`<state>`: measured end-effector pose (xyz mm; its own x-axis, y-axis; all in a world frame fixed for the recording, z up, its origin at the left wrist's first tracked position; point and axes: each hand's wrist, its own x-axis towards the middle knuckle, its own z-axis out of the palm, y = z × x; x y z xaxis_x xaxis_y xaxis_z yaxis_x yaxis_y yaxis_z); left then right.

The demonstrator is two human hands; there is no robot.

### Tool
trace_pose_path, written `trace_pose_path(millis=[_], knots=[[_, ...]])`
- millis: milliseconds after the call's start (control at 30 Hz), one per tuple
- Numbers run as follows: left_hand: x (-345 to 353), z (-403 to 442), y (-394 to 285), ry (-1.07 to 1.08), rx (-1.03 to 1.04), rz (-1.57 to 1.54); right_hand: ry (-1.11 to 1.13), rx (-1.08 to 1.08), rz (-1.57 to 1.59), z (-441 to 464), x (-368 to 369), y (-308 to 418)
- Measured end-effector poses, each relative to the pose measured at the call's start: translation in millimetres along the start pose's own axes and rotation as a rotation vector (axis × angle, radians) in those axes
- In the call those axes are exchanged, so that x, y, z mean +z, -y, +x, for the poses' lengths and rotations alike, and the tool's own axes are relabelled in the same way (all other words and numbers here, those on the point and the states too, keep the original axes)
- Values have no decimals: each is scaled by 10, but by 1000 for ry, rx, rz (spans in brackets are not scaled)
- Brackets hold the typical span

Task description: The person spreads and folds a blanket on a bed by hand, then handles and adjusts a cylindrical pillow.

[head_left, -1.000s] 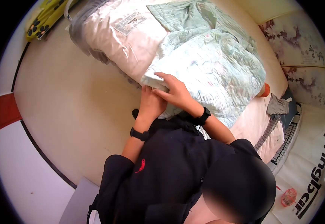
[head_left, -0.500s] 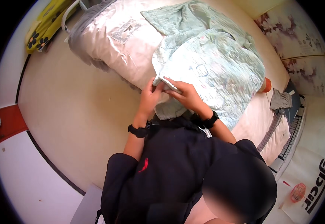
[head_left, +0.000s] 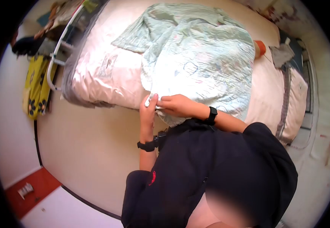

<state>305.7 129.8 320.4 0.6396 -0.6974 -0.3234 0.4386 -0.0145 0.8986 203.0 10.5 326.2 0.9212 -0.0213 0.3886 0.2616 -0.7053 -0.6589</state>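
A pale green quilt, thin and crinkled, lies spread in loose folds over the pink bed. One corner of it reaches the bed's near edge, where both hands meet. My left hand pinches this corner, with the thumb on top and a bit of white-green cloth poking out between thumb and fingers. Close beside it, my right hand has its fingers closed on the same edge of the quilt. The right fingertips are partly hidden behind the left thumb.
The bed has a pink satin sheet with grey ruffles and a white metal rail. An orange-capped item, a grey cloth and a pillow lie at the right. A yellow flowered cloth hangs left.
The view has shifted, showing more of the bed's left end. Both hands have drawn closer together at the quilt's corner, and the quilt lies a little flatter near them.
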Motion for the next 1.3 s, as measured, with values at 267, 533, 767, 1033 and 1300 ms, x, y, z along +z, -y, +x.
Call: trace_pose_path(millis=[267, 533, 767, 1033, 1300], knots=[[542, 262, -672, 151, 423, -66, -515, 584, -292, -775, -149, -431], [1288, 402, -1541, -185, 1321, 556, -680, 1380, -643, -3442, 128, -899], [677, 953, -2115, 85, 834, 32, -852, 1810, -528, -4275, 495, -253], [-48, 1648, -2240, -61, 768, 287, -1108, 1577, -33, -4363, -392, -646], [-871, 1377, -1553, -141, 857, -114, -1075, 679, -1621, -3226, -3079, 1048]])
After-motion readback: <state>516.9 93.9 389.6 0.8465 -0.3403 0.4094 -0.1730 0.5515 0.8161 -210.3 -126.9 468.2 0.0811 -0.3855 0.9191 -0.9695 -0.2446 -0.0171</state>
